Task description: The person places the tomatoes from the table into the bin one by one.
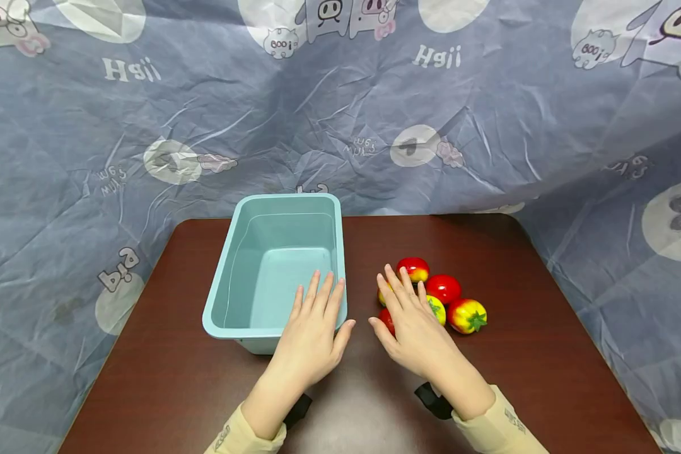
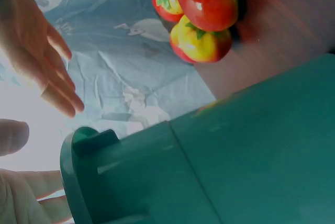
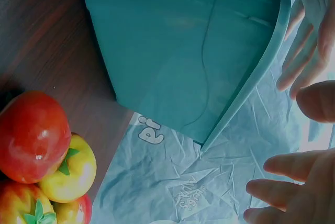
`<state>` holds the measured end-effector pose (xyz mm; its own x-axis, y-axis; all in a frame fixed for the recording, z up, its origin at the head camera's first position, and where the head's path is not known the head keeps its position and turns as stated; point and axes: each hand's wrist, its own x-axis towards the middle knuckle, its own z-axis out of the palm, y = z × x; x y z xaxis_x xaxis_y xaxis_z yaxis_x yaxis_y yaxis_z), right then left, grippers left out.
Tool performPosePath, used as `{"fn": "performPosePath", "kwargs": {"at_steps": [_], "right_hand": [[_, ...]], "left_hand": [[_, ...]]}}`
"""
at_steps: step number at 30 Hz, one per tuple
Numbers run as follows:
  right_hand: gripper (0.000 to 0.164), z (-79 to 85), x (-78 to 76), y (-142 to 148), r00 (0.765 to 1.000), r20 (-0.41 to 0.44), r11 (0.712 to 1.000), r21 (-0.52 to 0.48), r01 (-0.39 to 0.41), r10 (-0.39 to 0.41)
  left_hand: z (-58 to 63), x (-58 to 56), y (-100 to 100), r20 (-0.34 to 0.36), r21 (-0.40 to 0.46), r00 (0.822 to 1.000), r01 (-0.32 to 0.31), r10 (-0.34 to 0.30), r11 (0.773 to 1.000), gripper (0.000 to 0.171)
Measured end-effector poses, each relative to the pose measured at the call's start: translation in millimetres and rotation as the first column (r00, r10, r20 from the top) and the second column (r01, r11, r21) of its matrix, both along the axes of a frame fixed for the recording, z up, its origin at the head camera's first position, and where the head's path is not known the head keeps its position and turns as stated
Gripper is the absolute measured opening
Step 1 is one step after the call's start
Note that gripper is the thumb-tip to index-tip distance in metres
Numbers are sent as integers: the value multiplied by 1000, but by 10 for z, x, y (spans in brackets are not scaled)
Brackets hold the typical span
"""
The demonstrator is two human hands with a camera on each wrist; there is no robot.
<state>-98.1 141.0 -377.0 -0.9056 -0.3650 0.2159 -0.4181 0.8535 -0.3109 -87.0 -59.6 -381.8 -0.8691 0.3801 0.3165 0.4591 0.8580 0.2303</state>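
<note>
My left hand is held with straight fingers over the near right corner of a light blue plastic tub, overlapping its rim in the head view. Nothing shows inside the tub. With fingers spread, my right hand hovers above a cluster of red and yellow fruits with green leafy tops, hiding some of them. A red fruit and a red-yellow fruit lie at the cluster's right, another fruit at its back. In the right wrist view the fruits sit beside the tub. Neither hand holds anything.
Everything stands on a dark brown table with rounded far corners. A blue-grey cloth printed with cartoon figures hangs behind and around the table. Black straps circle both wrists, below pale yellow sleeves.
</note>
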Motion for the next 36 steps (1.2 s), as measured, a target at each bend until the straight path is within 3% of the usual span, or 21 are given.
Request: {"fn": "performPosePath", "kwargs": {"at_steps": [19,28,36], "right_hand": [[72,-15,-41,292,993,103,998,-31,58,-55],[69,-173,-35,527,985,142,995,-25,98,-94],[71,-240,-38,743,969,193,987,-21,159,-152]], "left_hand": [[85,-67,-393,42,69,993,-110,107,992,63],[89,-83,-710,130,87,969,-221,209,971,65],[78,-33,-989,138,151,952,-293,274,944,64]]}}
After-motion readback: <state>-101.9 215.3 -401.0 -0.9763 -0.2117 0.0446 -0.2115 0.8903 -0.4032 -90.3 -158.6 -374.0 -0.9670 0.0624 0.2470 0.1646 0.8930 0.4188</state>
